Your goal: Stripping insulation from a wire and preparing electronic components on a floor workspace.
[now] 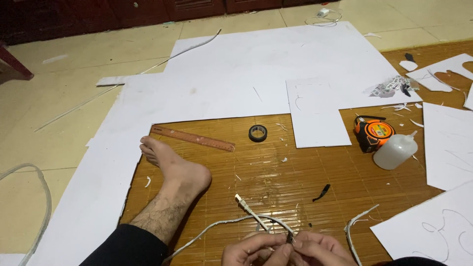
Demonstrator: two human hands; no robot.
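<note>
I see both hands low over the bamboo mat (276,172). The left hand (249,250) and right hand (320,249) meet, fingers pinched narrow on the white cable (221,224), steadying it where they work it. Its plug end (240,199) sticks up free. A roll of black tape (257,133) and a wooden ruler (192,138) lie well apart.

Floor (59,98) of pale cream tiles, partly covered by a brown bamboo mat (276,172). Dark wooden cabinets (123,12) line the far wall. Lighting dim.
</note>
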